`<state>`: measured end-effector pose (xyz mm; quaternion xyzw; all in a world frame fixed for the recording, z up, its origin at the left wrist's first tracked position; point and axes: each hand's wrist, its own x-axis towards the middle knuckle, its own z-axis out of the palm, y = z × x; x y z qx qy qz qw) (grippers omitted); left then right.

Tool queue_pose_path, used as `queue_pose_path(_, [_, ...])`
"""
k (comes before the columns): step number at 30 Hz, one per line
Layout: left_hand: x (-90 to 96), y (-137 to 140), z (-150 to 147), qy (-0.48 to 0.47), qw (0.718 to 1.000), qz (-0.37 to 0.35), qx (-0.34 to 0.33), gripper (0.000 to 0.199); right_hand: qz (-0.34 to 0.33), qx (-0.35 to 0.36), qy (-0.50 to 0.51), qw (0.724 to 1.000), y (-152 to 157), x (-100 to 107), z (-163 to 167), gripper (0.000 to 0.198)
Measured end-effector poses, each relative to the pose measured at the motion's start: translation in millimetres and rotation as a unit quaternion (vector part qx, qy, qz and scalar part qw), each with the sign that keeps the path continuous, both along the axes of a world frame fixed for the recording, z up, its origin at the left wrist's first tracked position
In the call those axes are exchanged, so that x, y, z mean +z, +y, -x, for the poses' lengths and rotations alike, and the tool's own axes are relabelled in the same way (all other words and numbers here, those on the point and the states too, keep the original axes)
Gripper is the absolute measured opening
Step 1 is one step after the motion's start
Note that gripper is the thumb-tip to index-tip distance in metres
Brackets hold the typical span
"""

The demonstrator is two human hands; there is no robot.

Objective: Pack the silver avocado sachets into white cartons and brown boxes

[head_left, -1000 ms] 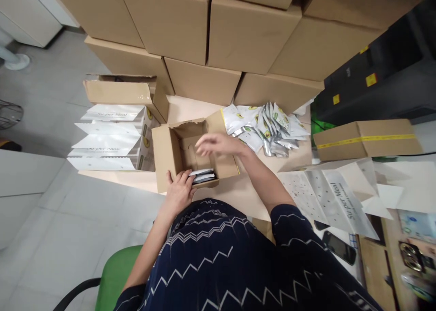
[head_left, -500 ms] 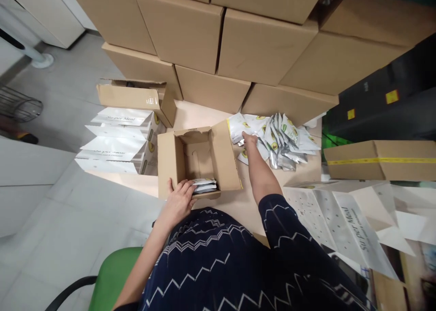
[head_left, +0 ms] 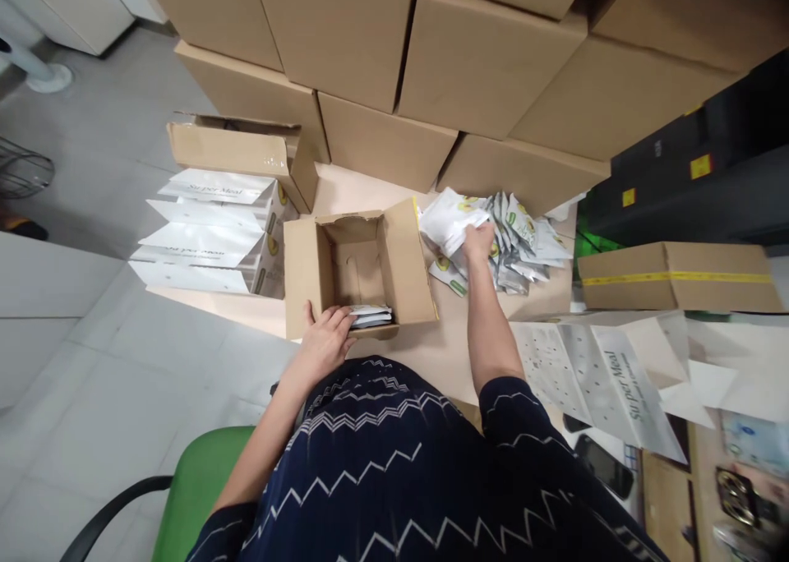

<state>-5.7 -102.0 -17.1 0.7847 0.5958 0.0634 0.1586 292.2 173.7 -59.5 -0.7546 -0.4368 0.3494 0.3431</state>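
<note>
An open cardboard box (head_left: 361, 274) stands before me on the table, its side flaps folded outward. Several flat pouches (head_left: 371, 315) stand inside along its near wall. My left hand (head_left: 325, 338) grips the box's near left corner, thumb on the left flap and fingers over the edge beside those pouches. To the right of the box, my right hand (head_left: 479, 241) is closed on the edge of a white pouch (head_left: 449, 219), tilted up above a heap of similar pouches (head_left: 518, 237) with avocado pictures and silver backs. The fingertips under that pouch are hidden.
A wall of stacked cardboard boxes (head_left: 345, 36) rises behind the table. White printed cartons (head_left: 203, 233) and an open box (head_left: 231, 147) stand at left. More printed cartons (head_left: 592, 373) and a yellow-taped box (head_left: 678, 274) are at right. A green chair (head_left: 206, 480) is below left.
My right hand has shifted right and now lifts a white pouch from the left side of the heap. The left hand stays on the box. The view has tilted slightly downward.
</note>
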Motion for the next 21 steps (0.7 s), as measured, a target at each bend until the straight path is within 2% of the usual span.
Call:
queue_pose_path(2, [0.2,0.2,-0.9,-0.004,1.000,0.002,-0.002,0.036,-0.124,-0.021,0.034,0.992,-12.9,30.9,-8.6,0.040])
queue_pose_path(3, [0.1,0.3,-1.3,-0.006,1.000,0.004,-0.003,0.036,-0.200,-0.016,0.064,0.978,-22.0,50.3,-11.0,0.036])
queue_pose_path(4, [-0.3,0.3,-1.6,-0.008,1.000,0.005,-0.003,0.036,-0.273,0.012,0.097,0.957,-33.1,72.0,-11.8,0.030])
queue_pose_path(5, [-0.8,0.3,-1.7,-0.009,1.000,0.005,-0.002,0.035,-0.315,0.058,0.111,0.941,-46.0,94.9,-10.6,0.024])
queue_pose_path(8, [-2.5,0.1,-1.7,-0.012,1.000,0.003,-0.002,0.035,-0.357,0.167,0.084,0.915,-88.9,159.4,4.6,0.020])
queue_pose_path(10, [-3.2,0.1,-1.8,-0.012,1.000,0.001,-0.002,0.036,-0.347,0.247,0.045,0.904,-112.6,186.4,23.3,0.020])
queue_pose_path(11, [-3.3,0.1,-1.9,-0.012,1.000,0.001,-0.002,0.036,-0.329,0.298,0.019,0.896,-120.9,193.0,34.5,0.020])
queue_pose_path(14, [-2.7,0.2,-3.0,-0.010,1.000,0.001,-0.001,0.036,-0.244,0.457,-0.084,0.851,-131.0,188.1,71.8,0.023])
queue_pose_path(17, [-1.7,0.5,-4.3,-0.011,1.000,-0.001,0.003,0.037,-0.161,0.568,-0.206,0.780,-126.2,162.4,109.2,0.028])
queue_pose_path(21, [0.1,0.9,-5.6,-0.010,1.000,-0.004,0.006,0.037,-0.093,0.662,-0.306,0.678,-115.6,121.4,148.8,0.031])
